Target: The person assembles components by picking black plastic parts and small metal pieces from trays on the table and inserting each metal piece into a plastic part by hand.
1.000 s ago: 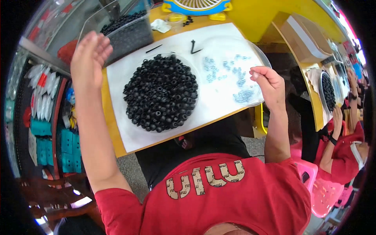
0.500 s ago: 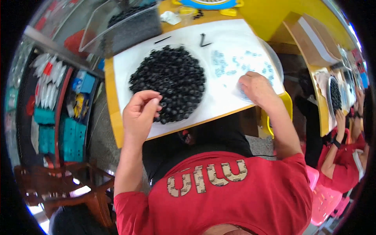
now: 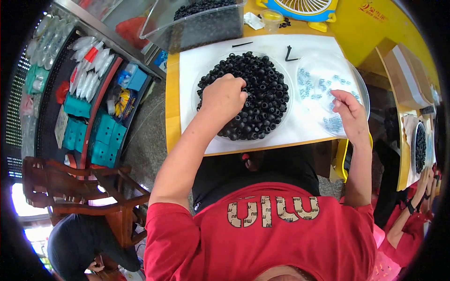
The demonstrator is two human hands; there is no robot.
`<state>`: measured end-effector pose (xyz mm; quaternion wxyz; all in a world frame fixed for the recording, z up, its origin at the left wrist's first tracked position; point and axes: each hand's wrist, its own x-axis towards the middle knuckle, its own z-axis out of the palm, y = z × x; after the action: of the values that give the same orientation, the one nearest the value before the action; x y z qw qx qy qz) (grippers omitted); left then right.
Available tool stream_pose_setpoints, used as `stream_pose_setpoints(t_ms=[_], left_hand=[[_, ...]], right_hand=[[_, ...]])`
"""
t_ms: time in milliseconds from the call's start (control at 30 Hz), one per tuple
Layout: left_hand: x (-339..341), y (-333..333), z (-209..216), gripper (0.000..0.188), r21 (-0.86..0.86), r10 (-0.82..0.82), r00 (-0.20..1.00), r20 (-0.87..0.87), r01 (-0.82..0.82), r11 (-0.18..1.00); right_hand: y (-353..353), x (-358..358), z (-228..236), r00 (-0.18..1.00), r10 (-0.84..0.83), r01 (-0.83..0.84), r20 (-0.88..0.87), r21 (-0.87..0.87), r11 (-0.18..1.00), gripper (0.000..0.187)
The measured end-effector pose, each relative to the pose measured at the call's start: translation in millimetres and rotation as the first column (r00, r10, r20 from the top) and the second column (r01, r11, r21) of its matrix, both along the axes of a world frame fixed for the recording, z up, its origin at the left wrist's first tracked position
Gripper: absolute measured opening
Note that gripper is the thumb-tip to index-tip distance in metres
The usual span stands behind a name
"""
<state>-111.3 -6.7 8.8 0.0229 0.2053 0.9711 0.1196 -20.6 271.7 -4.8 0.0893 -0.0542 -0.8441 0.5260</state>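
My left hand (image 3: pixel 224 97) is over a heap of small black ring-shaped pieces (image 3: pixel 260 110), its fingers curled together at the pile. Whatever its fingertips pinch is too small and hidden to make out. The heap lies on a round clear tray (image 3: pixel 287 70). To the right, my right hand (image 3: pixel 351 114) hovers above a second clear round tray (image 3: pixel 364 96), with thumb and forefinger apart. Small clear-bluish pieces (image 3: pixel 307 84) lie scattered in clusters on that tray. Both trays rest on a white sheet (image 3: pixel 187 84) covering the table.
Behind the heap stands a clear bin (image 3: pixel 206 35) of black pieces. Beyond the sheet are a small clear cup (image 3: pixel 272 19) and a blue-yellow fan (image 3: pixel 300 9). A black bent strip (image 3: pixel 289 55) lies on the sheet. At right, a co-worker's hand (image 3: pixel 424 180) is beside another table.
The view has shifted, so the table sits further right. My left hand has moved from the heap's near edge onto the pile. My right hand has lifted off the clear pieces, its fingers parting.
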Motion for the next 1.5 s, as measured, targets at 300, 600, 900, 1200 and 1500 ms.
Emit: stream_pose_setpoints(t_ms=[300,600,900,1200,1500], left_hand=[[-6,2,-5,0.018,0.003,-0.071,0.997,0.028,0.07,0.998],[42,-14,-11,0.021,0.702,-0.502,0.609,0.614,-0.712,-0.006],[60,-21,-16,0.018,0.595,-0.593,0.549,0.589,-0.791,-0.141],[71,-19,-21,0.016,0.608,-0.609,0.557,0.564,-0.779,-0.15],[79,-15,-22,0.014,0.519,-0.612,0.558,0.561,-0.813,-0.265]], right_hand=[[-24,5,6,0.99,0.126,-0.14,-0.062,-0.361,0.922,0.011],[-89,-9,6,0.932,0.357,-0.327,-0.057,-0.552,0.767,0.014],[-122,-10,7,0.919,0.37,-0.392,-0.137,-0.425,0.816,0.011],[-137,-9,5,0.841,0.364,-0.367,-0.399,0.073,0.927,0.012],[-144,5,-11,0.814,0.306,-0.297,-0.494,0.1,0.95,0.025]])
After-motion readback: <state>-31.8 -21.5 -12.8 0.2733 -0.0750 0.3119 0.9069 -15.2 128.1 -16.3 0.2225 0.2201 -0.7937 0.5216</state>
